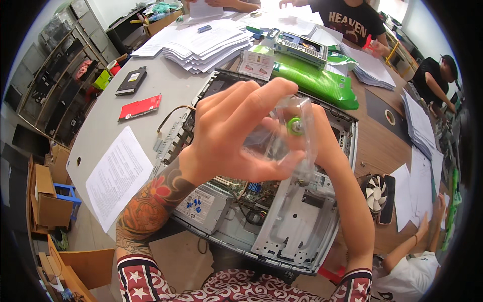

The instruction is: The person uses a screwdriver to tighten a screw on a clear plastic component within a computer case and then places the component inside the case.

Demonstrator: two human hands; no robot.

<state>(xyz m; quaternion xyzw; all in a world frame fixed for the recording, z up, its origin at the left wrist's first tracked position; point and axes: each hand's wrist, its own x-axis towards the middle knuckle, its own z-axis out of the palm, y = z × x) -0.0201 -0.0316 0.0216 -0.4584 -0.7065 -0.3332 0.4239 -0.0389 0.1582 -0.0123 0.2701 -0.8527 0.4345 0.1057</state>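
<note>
Hands (224,131), two, meet at one clear package (307,138) above one computer (297,216).

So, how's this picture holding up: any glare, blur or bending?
In the head view, papers near the top wash out; in the head view, the green bag and clear plastic package catch shiny highlights, the package looking soft; in the head view, fisheye bending shows toward the black rim.

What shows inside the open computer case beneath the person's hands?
A silver power supply, circuit board and metal bracket. Whatever lies behind the left hand is covered.
</note>
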